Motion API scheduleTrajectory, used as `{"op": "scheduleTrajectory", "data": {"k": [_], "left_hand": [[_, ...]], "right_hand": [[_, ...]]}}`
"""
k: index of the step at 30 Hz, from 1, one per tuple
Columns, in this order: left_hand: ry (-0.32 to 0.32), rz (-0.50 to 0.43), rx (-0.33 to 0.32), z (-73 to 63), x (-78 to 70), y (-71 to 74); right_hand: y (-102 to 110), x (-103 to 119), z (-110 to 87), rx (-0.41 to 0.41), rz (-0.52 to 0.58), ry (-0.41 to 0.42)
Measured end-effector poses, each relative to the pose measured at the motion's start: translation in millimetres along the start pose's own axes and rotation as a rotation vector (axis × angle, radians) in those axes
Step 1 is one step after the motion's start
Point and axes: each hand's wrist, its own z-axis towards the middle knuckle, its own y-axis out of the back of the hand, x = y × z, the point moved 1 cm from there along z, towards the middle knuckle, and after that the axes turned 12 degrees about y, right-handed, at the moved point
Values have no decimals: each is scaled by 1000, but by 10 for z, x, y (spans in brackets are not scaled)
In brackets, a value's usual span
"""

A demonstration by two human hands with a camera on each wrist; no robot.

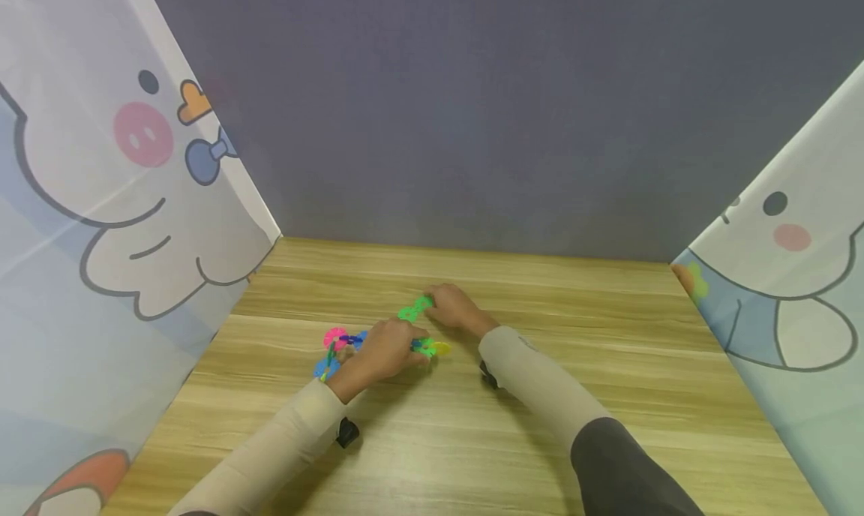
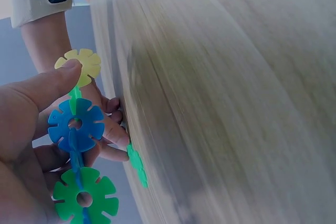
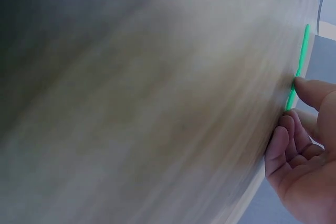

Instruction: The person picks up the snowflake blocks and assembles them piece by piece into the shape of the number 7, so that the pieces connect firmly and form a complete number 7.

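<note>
My left hand [image 1: 385, 349] grips a chain of slotted plastic discs. In the left wrist view its thumb lies on a yellow disc [image 2: 88, 62], with a blue disc [image 2: 94, 115] and a green disc [image 2: 102, 188] farther along the chain. Out to the left of that hand, the chain shows a pink disc [image 1: 335, 339] and another blue disc [image 1: 325, 369]; the palm hides its middle. Farther back, my right hand [image 1: 455, 307] pinches one end of two joined green discs [image 1: 408, 313]. They lie flat, close along the tabletop, as a thin green strip [image 3: 303, 51] in the right wrist view.
The wood-grain table [image 1: 607, 396] runs back to a grey panel [image 1: 472, 126]. Cartoon-printed sheets stand on the left [image 1: 61, 276] and right [image 1: 803, 336]. Black wrist camera mounts hang under both forearms, near the tabletop.
</note>
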Motion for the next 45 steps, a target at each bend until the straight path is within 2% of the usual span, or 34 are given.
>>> {"op": "scheduleTrajectory", "data": {"k": [8, 21, 27, 34, 41, 45], "left_hand": [[14, -1, 10, 3, 0, -6], [31, -5, 5, 1, -27, -10], [21, -5, -9, 5, -30, -15], [13, -2, -12, 12, -27, -28], [23, -9, -5, 20, -30, -21], [36, -4, -1, 27, -26, -19]], "right_hand": [[-14, -24, 13, 12, -18, -27], [-1, -13, -41, 3, 42, -87], [22, -17, -104, -15, 116, -56], [56, -63, -178, -45, 107, 0], [134, -74, -333, -41, 260, -4], [163, -74, -411, -34, 293, 13]]}}
